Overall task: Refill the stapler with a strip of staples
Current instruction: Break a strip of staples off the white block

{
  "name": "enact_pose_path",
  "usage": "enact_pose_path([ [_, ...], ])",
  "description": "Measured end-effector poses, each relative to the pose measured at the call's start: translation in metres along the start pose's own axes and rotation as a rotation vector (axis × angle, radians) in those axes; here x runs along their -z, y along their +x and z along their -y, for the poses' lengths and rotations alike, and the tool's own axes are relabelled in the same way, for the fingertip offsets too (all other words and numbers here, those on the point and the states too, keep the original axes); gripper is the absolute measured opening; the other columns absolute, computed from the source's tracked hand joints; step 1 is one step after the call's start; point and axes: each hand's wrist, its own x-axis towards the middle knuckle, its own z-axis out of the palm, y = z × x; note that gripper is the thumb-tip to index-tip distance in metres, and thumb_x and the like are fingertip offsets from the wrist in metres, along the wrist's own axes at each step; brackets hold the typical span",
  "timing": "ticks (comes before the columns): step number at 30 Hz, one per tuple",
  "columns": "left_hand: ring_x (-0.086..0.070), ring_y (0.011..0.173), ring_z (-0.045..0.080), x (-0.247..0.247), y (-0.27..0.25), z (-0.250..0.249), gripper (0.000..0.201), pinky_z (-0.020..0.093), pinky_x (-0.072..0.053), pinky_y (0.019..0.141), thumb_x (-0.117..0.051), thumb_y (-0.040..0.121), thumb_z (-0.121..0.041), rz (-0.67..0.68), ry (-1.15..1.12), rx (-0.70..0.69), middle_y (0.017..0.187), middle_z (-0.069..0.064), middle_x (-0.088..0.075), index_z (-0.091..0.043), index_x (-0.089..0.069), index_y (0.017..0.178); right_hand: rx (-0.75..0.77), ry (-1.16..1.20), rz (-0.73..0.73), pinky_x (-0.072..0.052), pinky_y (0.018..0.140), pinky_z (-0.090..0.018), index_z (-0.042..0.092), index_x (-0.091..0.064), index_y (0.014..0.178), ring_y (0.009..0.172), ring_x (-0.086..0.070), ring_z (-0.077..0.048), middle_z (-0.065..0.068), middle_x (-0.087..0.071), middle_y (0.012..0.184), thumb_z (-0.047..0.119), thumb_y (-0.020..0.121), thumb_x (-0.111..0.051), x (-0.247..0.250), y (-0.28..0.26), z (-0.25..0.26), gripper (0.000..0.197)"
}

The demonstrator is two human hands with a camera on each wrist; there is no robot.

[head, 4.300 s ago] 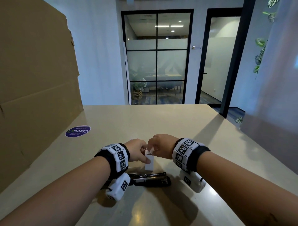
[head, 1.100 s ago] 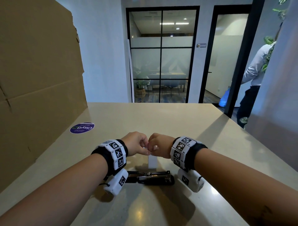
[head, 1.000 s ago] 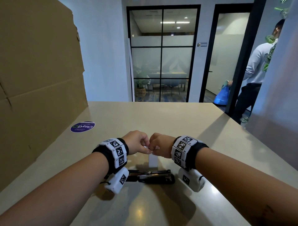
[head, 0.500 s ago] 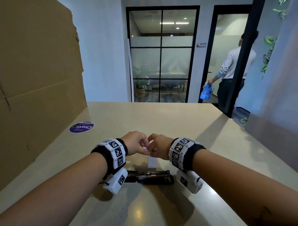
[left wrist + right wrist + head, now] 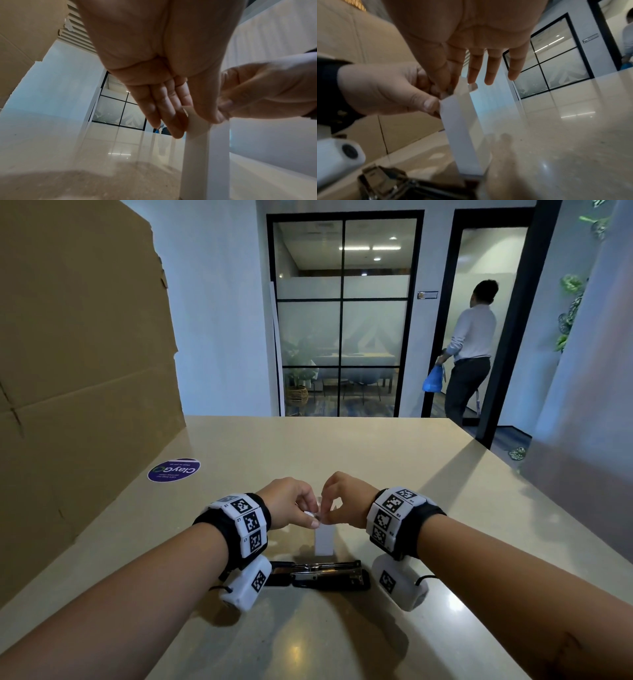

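Note:
A small white staple box stands upright on the table, also seen in the left wrist view and the right wrist view. My left hand pinches its top from the left, thumb in front. My right hand pinches the box's top edge with thumb and index finger, the other fingers spread. A small grey piece shows at the opening. The black stapler lies opened flat just in front of the box, its metal tray up.
A tall cardboard sheet stands along the table's left side, with a purple round sticker beside it. The table's far edge faces glass doors. A person with a blue bag walks through the doorway at the back right.
Both hands stay at the box's top; my right fingers have arched up a little. The person in the background has walked from the right edge into the doorway.

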Motion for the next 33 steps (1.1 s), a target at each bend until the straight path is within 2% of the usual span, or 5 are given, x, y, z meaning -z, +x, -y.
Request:
enact_pose_path([
  [12, -0.056, 0.072, 0.009, -0.001, -0.001, -0.001, 0.020, 0.026, -0.046, 0.073, -0.082, 0.070, -0.023, -0.014, 0.031, -0.021, 0.077, -0.007, -0.061, -0.025, -0.063, 0.076, -0.095, 0.312, -0.239, -0.047, 0.064, -0.028, 0.030, -0.049, 0.065, 0.071, -0.060, -0.021, -0.004, -0.066, 0.078, 0.003, 0.079, -0.062, 0.009, 0.005, -0.002, 0.033],
  [16, -0.056, 0.074, 0.008, -0.001, -0.002, -0.003, 0.019, 0.025, -0.047, 0.074, -0.081, 0.071, -0.025, -0.016, 0.053, -0.021, 0.082, -0.006, -0.063, -0.025, -0.064, 0.080, -0.135, 0.461, -0.328, -0.053, 0.071, -0.036, 0.023, -0.056, 0.075, 0.073, -0.067, -0.027, -0.006, -0.064, 0.068, -0.003, 0.083, -0.047, 0.009, 0.003, -0.004, 0.029],
  [20, -0.054, 0.070, 0.005, -0.001, -0.002, -0.002, 0.020, 0.024, -0.047, 0.073, -0.081, 0.071, -0.026, -0.016, 0.046, -0.017, 0.084, -0.005, -0.062, -0.023, -0.065, 0.082, -0.285, 0.629, -0.403, -0.042, 0.051, -0.026, 0.016, -0.049, 0.065, 0.050, -0.052, -0.021, -0.004, -0.046, 0.062, -0.004, 0.085, -0.034, 0.014, 0.001, -0.007, 0.032],
  [27, -0.053, 0.069, 0.005, -0.002, -0.002, 0.000, 0.020, 0.027, -0.048, 0.077, -0.081, 0.072, -0.028, -0.018, 0.053, -0.011, 0.085, -0.005, -0.061, -0.024, -0.064, 0.083, -0.254, 0.205, -0.004, -0.040, 0.050, -0.018, 0.023, -0.057, 0.068, 0.052, -0.043, -0.005, 0.008, -0.050, 0.064, 0.013, 0.085, -0.061, 0.004, -0.006, -0.020, 0.020],
  [33, -0.054, 0.071, 0.009, -0.003, -0.004, -0.001, 0.021, 0.026, -0.047, 0.073, -0.081, 0.071, -0.027, -0.052, 0.046, -0.006, 0.084, -0.004, -0.061, -0.026, -0.061, 0.077, -0.265, 0.322, -0.037, -0.040, 0.037, -0.020, 0.023, -0.052, 0.069, 0.048, -0.046, -0.010, 0.007, -0.051, 0.063, 0.018, 0.080, -0.072, -0.007, -0.005, -0.018, 0.024],
])
